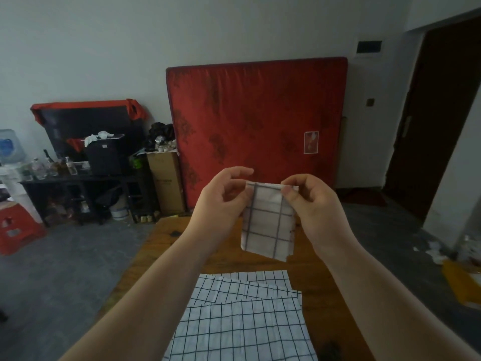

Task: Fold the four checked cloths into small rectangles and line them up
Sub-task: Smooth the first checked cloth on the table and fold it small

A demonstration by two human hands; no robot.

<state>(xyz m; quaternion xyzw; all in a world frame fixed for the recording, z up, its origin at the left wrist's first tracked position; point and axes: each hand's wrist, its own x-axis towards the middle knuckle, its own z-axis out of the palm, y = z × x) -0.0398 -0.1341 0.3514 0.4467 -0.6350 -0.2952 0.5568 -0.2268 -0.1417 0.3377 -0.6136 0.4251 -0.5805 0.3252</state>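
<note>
- The folded cloth (268,222) hangs in the air over the far half of the bench (169,243), held up between both hands as a small rectangle.
- The right hand (312,207) pinches its top right corner between thumb and forefinger. The left hand (221,201) is curled at the upper left edge, thumb against the fabric, and looks to be nipping it there.
- From where I stand it looks thin, light and limp: the lower end droops and the layers fan apart at the bottom right corner. I'd hold it by the top corners or along the fold, and lay it down flat so the layers don't slip open.
- Count: one cloth folded and in the hands, plus three flat cloths (242,329) lying unfolded and overlapping on the near end of the bench, which makes four.
- None is lined up on the bench yet.
</note>
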